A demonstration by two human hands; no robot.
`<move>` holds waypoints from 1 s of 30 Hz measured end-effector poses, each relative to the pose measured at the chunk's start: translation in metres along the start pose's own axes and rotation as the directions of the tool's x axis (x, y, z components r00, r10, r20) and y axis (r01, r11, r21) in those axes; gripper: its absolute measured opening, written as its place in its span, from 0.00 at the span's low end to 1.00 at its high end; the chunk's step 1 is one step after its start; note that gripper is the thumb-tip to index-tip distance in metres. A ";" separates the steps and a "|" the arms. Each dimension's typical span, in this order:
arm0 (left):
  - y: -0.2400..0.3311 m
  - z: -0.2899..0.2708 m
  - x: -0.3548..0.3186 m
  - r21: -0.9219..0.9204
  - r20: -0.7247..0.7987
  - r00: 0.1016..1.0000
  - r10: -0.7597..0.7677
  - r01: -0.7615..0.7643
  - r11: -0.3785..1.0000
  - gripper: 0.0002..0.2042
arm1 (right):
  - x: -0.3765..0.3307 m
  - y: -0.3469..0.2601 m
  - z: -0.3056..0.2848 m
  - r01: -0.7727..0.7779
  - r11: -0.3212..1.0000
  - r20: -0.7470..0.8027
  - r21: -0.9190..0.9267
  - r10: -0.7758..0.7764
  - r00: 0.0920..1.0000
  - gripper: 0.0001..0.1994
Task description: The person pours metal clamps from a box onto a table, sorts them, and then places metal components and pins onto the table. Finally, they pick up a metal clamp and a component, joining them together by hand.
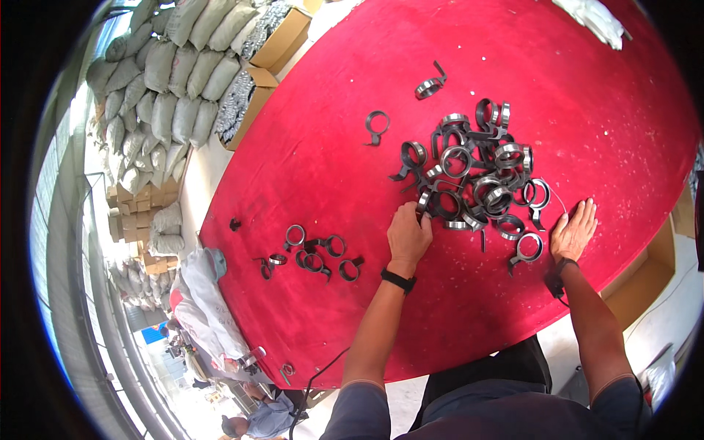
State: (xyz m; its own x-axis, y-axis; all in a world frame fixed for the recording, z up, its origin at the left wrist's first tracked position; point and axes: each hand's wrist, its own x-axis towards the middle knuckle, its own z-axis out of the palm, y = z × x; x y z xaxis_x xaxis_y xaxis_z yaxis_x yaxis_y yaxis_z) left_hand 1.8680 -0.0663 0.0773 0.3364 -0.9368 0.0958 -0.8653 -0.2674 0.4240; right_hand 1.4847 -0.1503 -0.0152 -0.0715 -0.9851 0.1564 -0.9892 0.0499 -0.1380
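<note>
A heap of black-and-silver metal rings (456, 162), each with a short bent arm, lies on a red-covered table (330, 169). My left hand (409, 233) is at the near left edge of the heap, its fingers closed on one ring (423, 201); the fingertips are partly hidden. To the right of the heap my right hand (576, 231) rests flat on the cloth, fingers stretched out and holding nothing. Close to it are a loose ring (528, 248) and another ring (539, 194) at the heap's edge.
Several rings form a smaller group (313, 262) at the left. Two single rings (378, 123) (428, 89) lie beyond the heap. A white plastic bag (598, 22) is at the far right. Stacked sacks (176, 70) and open cartons (253, 106) stand past the table's left edge.
</note>
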 end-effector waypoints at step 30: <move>-0.160 -0.134 -0.132 0.046 0.043 0.959 -0.281 0.279 0.959 0.17 | -0.002 -0.002 0.003 0.012 0.999 -0.018 -0.045 -0.013 1.000 0.30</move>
State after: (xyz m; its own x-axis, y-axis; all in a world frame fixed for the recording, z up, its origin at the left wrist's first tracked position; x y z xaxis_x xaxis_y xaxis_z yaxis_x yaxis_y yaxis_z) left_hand 2.0120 0.1300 0.1177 0.5498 -0.8327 -0.0661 -0.7530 -0.5284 0.3923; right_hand 1.4876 -0.1487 -0.0184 -0.0612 -0.9825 0.1760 -0.9947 0.0455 -0.0917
